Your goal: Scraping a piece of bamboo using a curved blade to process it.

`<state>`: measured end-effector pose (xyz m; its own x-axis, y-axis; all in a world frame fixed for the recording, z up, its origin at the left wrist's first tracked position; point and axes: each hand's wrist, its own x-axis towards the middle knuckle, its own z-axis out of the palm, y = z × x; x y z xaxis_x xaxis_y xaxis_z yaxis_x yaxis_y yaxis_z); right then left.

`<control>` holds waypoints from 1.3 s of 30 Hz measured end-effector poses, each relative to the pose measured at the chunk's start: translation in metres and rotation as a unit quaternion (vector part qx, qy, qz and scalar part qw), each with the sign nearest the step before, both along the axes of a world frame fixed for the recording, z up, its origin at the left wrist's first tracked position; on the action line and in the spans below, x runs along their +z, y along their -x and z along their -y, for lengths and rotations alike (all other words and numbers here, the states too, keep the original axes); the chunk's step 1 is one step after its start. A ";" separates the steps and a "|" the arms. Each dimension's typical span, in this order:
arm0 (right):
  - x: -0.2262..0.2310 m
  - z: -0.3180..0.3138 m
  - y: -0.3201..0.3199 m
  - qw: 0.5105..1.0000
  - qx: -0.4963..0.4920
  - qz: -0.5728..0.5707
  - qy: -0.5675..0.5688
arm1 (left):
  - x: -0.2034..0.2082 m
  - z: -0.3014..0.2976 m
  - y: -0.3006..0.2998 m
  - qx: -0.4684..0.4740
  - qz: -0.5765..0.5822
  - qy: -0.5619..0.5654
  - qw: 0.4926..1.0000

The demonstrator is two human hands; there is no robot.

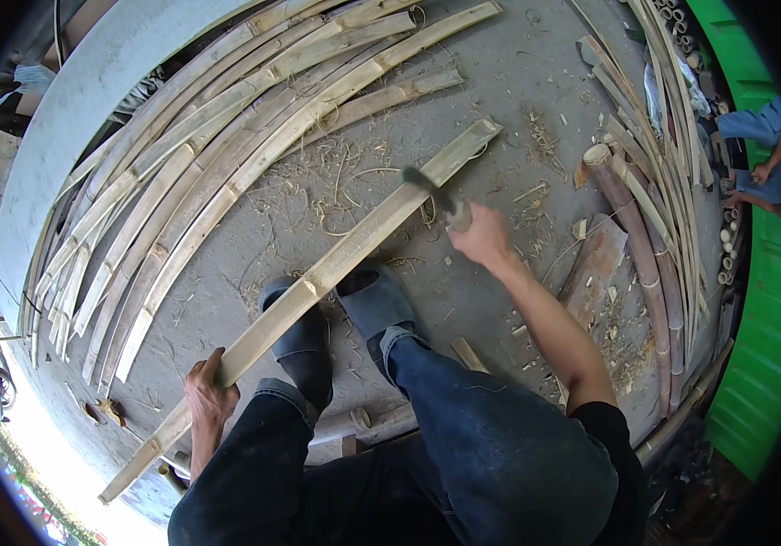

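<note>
A long split bamboo strip (354, 247) lies slantwise before me, its pale inner face up, passing over my sandalled feet. Around its lower left part my left hand (210, 393) is closed, near my left knee. My right hand (481, 238) grips the pale handle of a knife (430, 189). The knife's dark, slightly blurred blade lies across the strip close to its far end; whether the edge touches the bamboo I cannot tell.
Many split bamboo strips (213, 205) lie fanned out at the left. Whole bamboo poles (631, 214) and more strips stand along the right. Shavings (336, 187) litter the grey floor. Another person's hands (761, 173) show at the far right, by a green panel (763, 364).
</note>
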<state>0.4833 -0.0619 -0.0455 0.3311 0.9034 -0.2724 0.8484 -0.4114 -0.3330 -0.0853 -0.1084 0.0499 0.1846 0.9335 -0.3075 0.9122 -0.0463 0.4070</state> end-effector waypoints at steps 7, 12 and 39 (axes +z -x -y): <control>0.007 -0.031 -0.047 0.995 -0.063 -0.016 0.071 | -0.011 -0.009 -0.003 -0.006 -0.020 0.000 1.000; -0.006 0.006 0.012 0.997 0.074 -0.016 -0.005 | -0.006 -0.008 -0.007 0.009 -0.020 0.022 1.000; -0.010 -0.035 -0.069 0.990 -0.133 -0.021 0.039 | 0.000 -0.008 0.010 -0.015 0.009 0.014 1.000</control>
